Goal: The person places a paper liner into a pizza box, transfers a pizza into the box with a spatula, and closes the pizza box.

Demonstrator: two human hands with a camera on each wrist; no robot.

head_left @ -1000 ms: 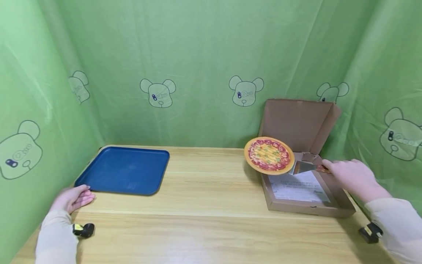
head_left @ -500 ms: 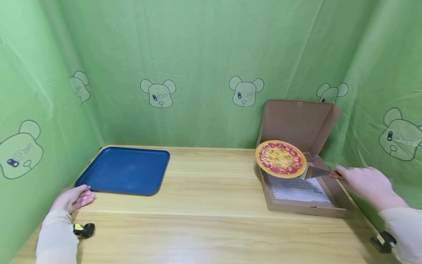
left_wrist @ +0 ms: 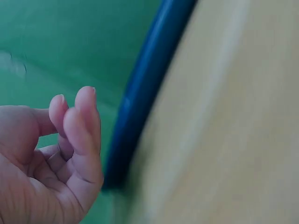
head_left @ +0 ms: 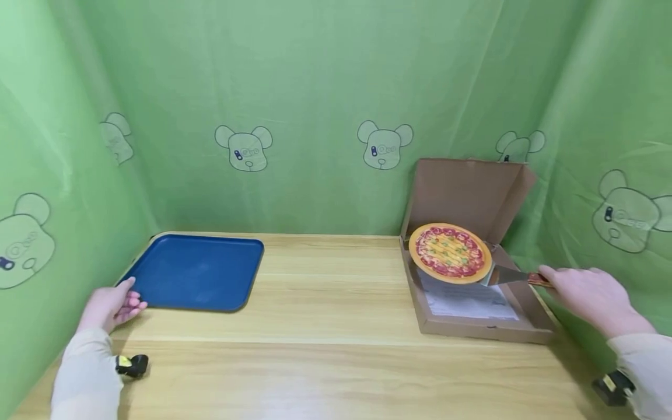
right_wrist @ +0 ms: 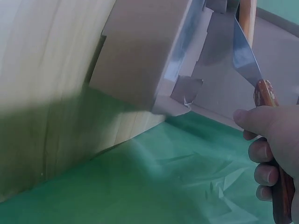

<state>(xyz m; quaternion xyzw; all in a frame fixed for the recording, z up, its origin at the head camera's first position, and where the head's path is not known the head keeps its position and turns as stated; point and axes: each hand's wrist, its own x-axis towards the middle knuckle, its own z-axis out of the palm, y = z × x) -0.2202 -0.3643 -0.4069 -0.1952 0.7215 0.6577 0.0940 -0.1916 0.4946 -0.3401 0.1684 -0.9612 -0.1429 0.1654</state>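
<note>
Now the right hand (head_left: 593,297) grips a spatula (head_left: 506,276) bearing pizza (head_left: 450,253) near the table's (head_left: 336,326) right edge, left hand (head_left: 107,306) loosely curled at the tray (head_left: 196,271).

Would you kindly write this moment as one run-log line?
right hand: grips spatula | pizza: on spatula, over open box | left hand: holding nothing, by near-left corner of blue tray

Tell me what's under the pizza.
The spatula reaches under the pizza from the right; a pale sheet shows below in the open box. The spatula tip and anything else there are covered.
</note>
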